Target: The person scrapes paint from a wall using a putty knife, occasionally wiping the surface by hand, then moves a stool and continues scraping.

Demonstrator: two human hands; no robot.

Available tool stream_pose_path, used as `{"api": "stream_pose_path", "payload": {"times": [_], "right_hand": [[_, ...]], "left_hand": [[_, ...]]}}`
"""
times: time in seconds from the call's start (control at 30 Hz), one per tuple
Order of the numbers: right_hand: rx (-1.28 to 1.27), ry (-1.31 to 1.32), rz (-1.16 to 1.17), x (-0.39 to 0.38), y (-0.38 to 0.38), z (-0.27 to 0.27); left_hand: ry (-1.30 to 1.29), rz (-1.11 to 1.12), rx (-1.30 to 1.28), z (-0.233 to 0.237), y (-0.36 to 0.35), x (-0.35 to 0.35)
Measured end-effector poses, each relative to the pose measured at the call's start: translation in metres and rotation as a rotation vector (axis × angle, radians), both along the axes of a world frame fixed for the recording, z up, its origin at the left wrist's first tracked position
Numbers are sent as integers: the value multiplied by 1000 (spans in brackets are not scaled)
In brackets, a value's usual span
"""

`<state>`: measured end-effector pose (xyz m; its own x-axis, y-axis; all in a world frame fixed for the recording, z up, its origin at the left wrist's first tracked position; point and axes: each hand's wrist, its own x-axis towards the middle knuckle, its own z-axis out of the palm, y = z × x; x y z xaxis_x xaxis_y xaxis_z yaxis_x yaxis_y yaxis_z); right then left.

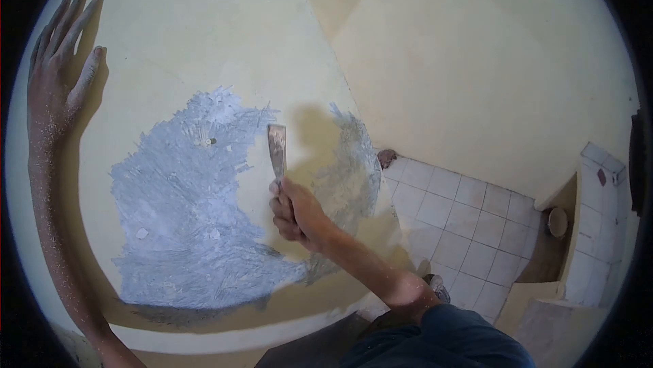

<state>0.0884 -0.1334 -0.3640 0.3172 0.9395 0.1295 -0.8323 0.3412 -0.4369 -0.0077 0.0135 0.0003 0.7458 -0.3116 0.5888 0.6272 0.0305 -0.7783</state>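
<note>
My right hand (296, 215) is wrapped round the handle of a scraper (277, 147), whose flat blade points up the wall. The blade overlaps a strip of cream paint between two scraped areas. To its left spreads a large grey-white patch (183, 211) of stripped wall (204, 41), streaked with scrape marks and dotted with a few pale flakes. A smaller scraped area (350, 157) lies to the right, near the wall's corner. My left hand (61, 72) rests against the wall at the upper left, fingers stretched upward, with pale dust on hand and forearm.
A tiled floor (456, 211) lies below on the right. At the far right stands a tiled counter (598, 211) with a round bowl-like object (557, 222) in the recess under it. A small dark lump (386, 158) sits at the foot of the corner.
</note>
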Motion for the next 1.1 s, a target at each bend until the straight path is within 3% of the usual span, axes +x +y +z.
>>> {"api": "stream_pose_path", "payload": {"times": [0.17,0.27,0.37,0.47,0.57,0.67,0.77,0.93,1.03,1.1], "right_hand": [[-75,16,11,4,-4,9],[-51,34,60,19,-7,9],[-151,-47,-28,23,-15,32],[-127,-59,75,12,-24,20],[-126,-106,-41,33,-15,38],[-129,-95,106,10,-28,20],[-112,-117,-28,33,-17,32],[-184,-63,128,4,-30,24],[-116,-107,-43,29,-13,37],[-116,-96,-2,19,-14,31]], "left_hand": [[22,-37,19,3,1,1],[-12,66,18,2,-4,2],[-3,29,0,-1,-6,2],[-37,42,-26,-5,-14,5],[1,-13,-40,-4,-13,5],[0,-60,-29,-3,-10,6],[-3,-65,-35,-6,-11,6],[-5,-94,-62,-4,-8,7],[17,-82,-36,-5,-11,5],[14,-68,-35,-7,-14,6]]}}
